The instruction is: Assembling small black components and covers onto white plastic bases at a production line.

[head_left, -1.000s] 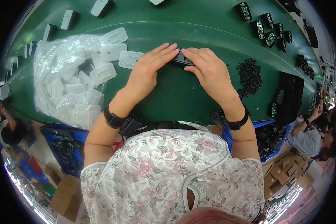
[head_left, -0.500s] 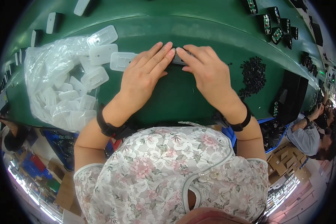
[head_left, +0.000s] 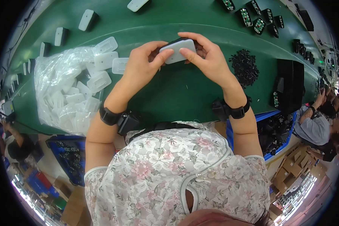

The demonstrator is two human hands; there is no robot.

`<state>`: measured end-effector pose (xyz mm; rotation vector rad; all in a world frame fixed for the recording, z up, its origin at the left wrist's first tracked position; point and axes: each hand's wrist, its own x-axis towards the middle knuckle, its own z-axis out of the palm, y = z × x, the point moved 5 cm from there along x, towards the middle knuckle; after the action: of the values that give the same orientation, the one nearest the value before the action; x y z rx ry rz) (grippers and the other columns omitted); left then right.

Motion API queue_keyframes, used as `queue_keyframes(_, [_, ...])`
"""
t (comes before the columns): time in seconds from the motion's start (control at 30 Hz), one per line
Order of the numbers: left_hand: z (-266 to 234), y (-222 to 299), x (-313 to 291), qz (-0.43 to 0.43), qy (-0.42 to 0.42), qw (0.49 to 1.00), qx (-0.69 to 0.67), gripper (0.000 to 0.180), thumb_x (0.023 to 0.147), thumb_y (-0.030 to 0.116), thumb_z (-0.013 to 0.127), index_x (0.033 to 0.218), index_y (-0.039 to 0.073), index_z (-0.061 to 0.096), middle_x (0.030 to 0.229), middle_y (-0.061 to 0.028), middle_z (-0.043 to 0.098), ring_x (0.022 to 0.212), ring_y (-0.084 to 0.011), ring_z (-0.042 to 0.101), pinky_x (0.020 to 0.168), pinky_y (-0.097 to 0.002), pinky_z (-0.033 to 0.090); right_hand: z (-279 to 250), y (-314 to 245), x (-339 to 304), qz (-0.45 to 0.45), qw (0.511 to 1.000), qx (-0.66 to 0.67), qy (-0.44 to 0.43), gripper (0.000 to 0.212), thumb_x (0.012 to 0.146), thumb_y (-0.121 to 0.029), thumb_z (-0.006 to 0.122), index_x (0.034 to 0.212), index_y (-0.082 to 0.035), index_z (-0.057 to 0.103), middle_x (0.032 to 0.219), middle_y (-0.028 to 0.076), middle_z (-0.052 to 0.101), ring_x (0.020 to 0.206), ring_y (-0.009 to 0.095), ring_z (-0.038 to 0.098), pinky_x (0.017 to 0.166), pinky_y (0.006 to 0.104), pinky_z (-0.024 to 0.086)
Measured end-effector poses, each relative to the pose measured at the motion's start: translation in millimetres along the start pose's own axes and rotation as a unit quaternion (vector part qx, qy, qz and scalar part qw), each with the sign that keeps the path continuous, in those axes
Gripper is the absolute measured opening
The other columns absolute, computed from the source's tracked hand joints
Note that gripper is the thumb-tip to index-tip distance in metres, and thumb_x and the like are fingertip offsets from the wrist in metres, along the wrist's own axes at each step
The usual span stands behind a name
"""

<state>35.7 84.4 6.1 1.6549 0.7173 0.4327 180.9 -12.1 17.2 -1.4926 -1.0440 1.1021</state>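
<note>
Between my two hands, over the green worktop, is a small rectangular case with a pale cover and a black body. The pale side faces me, slightly tilted. My left hand is closed on its left end, thumb on the cover. Around the right end, my right hand is closed too, its thumb pressing the pale face and its fingers behind. A loose translucent white cover lies beside my left hand. Near my right hand is a heap of small black parts.
A clear plastic bag of white covers lies left. Pale-topped cases line the far left; black housings with green circuit boards stand far right. A black box and a blue bin are right. Another person sits beyond.
My hands were laid flat over a dark piece on the worktop. Now both grip the case, pale cover toward me, with thumbs on it. The whole view has shifted slightly.
</note>
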Motion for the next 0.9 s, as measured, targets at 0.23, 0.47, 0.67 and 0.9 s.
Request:
queue_keyframes(0.23, [14,6,6,-0.010,-0.029,0.999,-0.020,0.029,0.087,0.021,0.066,0.105,-0.002,0.063,0.071,-0.0052,0.063,0.058,-0.0083,0.055,0.054,-0.0220,0.045,-15,1,-9,-0.021,0.999,-0.018,0.043,0.038,0.088,-0.018,0.066,0.121,-0.005,0.057,0.102,0.005,0.061,0.085,0.010,0.059,0.072,0.0231,0.051])
queue_keyframes(0.47, [18,-6,86,0.012,-0.014,1.000,0.006,0.036,0.089,0.027,0.063,0.104,-0.005,0.064,0.072,-0.0065,0.064,0.058,-0.0085,0.057,0.054,-0.0218,0.045,-66,-3,-21,-0.099,0.961,-0.113,0.231,0.037,0.087,-0.017,0.065,0.121,-0.006,0.059,0.104,0.004,0.064,0.092,0.015,0.060,0.075,0.0273,0.049])
queue_keyframes(0.67, [-4,-27,175,-0.052,-0.014,0.998,-0.030,0.043,0.091,0.030,0.060,0.112,-0.007,0.058,0.084,-0.0131,0.068,0.064,-0.0133,0.063,0.063,-0.0220,0.052,-178,15,-78,-0.012,0.821,-0.365,0.438,0.018,0.083,-0.011,0.066,0.099,-0.004,0.069,0.086,0.004,0.065,0.074,0.011,0.058,0.069,0.0249,0.047])
queue_keyframes(0.9, [-9,-17,189,-0.116,-0.056,0.987,0.096,0.034,0.092,0.029,0.059,0.093,-0.005,0.059,0.081,-0.0121,0.068,0.063,-0.0153,0.064,0.057,-0.0240,0.052,-187,52,-82,0.066,0.836,-0.397,0.373,0.018,0.077,-0.011,0.072,0.091,0.000,0.065,0.076,0.004,0.061,0.070,0.011,0.055,0.065,0.0252,0.046])
